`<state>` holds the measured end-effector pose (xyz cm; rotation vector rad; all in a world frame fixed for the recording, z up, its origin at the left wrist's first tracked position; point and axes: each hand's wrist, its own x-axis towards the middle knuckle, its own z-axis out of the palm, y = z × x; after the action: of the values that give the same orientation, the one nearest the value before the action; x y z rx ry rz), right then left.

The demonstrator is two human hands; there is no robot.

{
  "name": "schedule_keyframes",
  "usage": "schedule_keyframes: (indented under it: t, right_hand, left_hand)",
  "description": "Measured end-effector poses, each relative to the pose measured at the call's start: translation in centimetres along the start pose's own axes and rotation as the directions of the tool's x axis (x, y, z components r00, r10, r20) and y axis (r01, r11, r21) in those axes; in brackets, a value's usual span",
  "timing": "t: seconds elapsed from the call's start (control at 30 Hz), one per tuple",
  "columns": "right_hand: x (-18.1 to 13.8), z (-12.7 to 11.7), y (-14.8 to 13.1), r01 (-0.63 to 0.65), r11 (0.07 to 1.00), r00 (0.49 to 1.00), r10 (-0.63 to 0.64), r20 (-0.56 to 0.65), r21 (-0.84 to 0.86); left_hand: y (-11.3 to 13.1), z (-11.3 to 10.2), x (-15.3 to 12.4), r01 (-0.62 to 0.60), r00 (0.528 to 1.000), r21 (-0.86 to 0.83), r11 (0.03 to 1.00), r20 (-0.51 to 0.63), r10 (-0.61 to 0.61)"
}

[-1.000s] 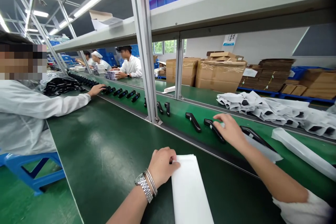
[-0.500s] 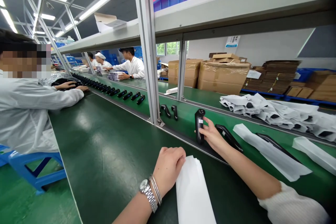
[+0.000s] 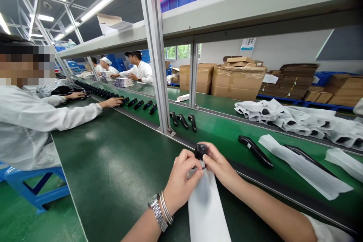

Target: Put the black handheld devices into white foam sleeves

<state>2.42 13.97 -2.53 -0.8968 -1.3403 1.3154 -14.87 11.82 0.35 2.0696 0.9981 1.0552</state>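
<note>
I am stationed at a green-topped bench (image 3: 119, 159) on a factory assembly line. Indicators: a long green belt (image 3: 218, 121) bearing a row of similar black handheld devices (image 3: 138, 104); an aluminium-profile post (image 3: 155, 53) supporting an overhead shelf (image 3: 241, 5); co-workers (image 3: 25, 121) in white workwear; bulk cardboard cartons (image 3: 238, 81); ceiling strip lights (image 3: 98, 7).

Black device (image 3: 200, 149), rounded end exposed, rest inside white sleeve (image 3: 209, 213)

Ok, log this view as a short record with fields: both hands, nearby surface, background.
Left hand: pinching the upper end of a white sleeve
Right hand: gripping a black device at that end
Green surface, right side: another black device, another white sleeve
Co-worker's hand: at device row
Beyond: heap of white packets; cardboard boxes
</note>
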Motion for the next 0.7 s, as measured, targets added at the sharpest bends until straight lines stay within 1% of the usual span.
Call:
schedule_keyframes:
  t: [0.1, 0.17, 0.2, 0.23, 0.27, 0.3, 0.37, 0.4, 0.43, 0.47, 0.5, 0.53, 0.57, 0.6, 0.63, 0.67, 0.7]
  right_hand:
    - [-1.1, 1.2, -0.3, -0.023, 0.996, 0.988, 0.035, 0.153, -0.084]
    - [-1.6, 2.0, -0.4, -0.066, 0.995, 0.959, 0.083, 0.27, -0.07]
    - [-1.8, 2.2, -0.5, -0.105, 0.993, 0.945, 0.114, 0.308, -0.047]
    - [-1.8, 2.3, -0.6, -0.15, 0.989, 0.937, 0.147, 0.316, -0.014]
    - [-1.7, 2.2, -0.8, -0.188, 0.982, 0.943, 0.174, 0.285, 0.022]
    - [-1.4, 1.7, -1.2, -0.208, 0.977, 0.958, 0.192, 0.215, 0.053]
    - [-0.3, 0.0, -2.2, -0.182, 0.982, 0.983, 0.184, -0.02, 0.049]
    - [0.4, -1.4, -2.8, -0.147, 0.989, 0.978, 0.144, -0.154, -0.011]
    - [1.2, -2.9, -3.4, -0.109, 0.986, 0.958, 0.071, -0.279, -0.123]
    - [2.0, -4.6, -3.9, -0.075, 0.957, 0.93, -0.034, -0.367, -0.28]
    - [2.9, -6.3, -4.3, -0.065, 0.882, 0.908, -0.142, -0.394, -0.467]
    - [3.7, -7.8, -4.6, -0.073, 0.759, 0.896, -0.235, -0.377, -0.647]
    - [4.5, -9.0, -4.6, -0.083, 0.61, 0.891, -0.309, -0.333, -0.788]
    - [5.2, -9.8, -4.5, -0.089, 0.462, 0.893, -0.355, -0.276, -0.882]
    - [6.0, -10.2, -4.2, -0.09, 0.348, 0.902, -0.368, -0.224, -0.933]
    - [6.7, -10.2, -3.7, -0.081, 0.282, 0.916, -0.357, -0.183, -0.956]
    - [7.5, -9.8, -3.2, -0.066, 0.256, 0.933, -0.327, -0.151, -0.964]
  left_hand:
    - [-0.3, 0.1, 0.1, -0.004, 0.99, -0.061, 0.998, -0.138, -0.005]
    - [-0.7, 0.1, 0.2, 0.019, 0.972, -0.079, 0.997, -0.232, -0.037]
    - [-0.9, 0.2, 0.3, 0.037, 0.963, -0.085, 0.996, -0.261, -0.058]
    - [-1.1, 0.1, 0.4, 0.057, 0.959, -0.088, 0.994, -0.273, -0.079]
    - [-1.2, 0.1, 0.5, 0.081, 0.958, -0.082, 0.993, -0.268, -0.1]
    - [-1.3, 0.0, 0.5, 0.107, 0.961, -0.06, 0.992, -0.249, -0.119]
    - [-1.5, -0.2, 0.6, 0.164, 0.97, 0.051, 0.985, -0.19, -0.151]
    - [-1.6, -0.3, 0.5, 0.193, 0.973, 0.133, 0.972, -0.155, -0.172]
    - [-1.7, -0.4, 0.5, 0.22, 0.973, 0.219, 0.951, -0.116, -0.198]
    - [-1.7, -0.4, 0.4, 0.242, 0.97, 0.298, 0.924, -0.073, -0.23]
    - [-1.8, -0.4, 0.3, 0.258, 0.964, 0.36, 0.897, -0.032, -0.264]
    - [-1.9, -0.4, 0.2, 0.269, 0.955, 0.405, 0.874, 0.003, -0.295]
    - [-2.0, -0.3, 0.1, 0.276, 0.947, 0.433, 0.858, 0.031, -0.319]
    - [-2.0, -0.2, 0.1, 0.276, 0.941, 0.448, 0.85, 0.053, -0.334]
    - [-2.1, -0.1, 0.0, 0.272, 0.938, 0.455, 0.848, 0.073, -0.34]
    - [-2.1, 0.0, 0.0, 0.265, 0.936, 0.457, 0.849, 0.09, -0.341]
    - [-2.1, 0.0, 0.0, 0.257, 0.934, 0.456, 0.852, 0.107, -0.339]
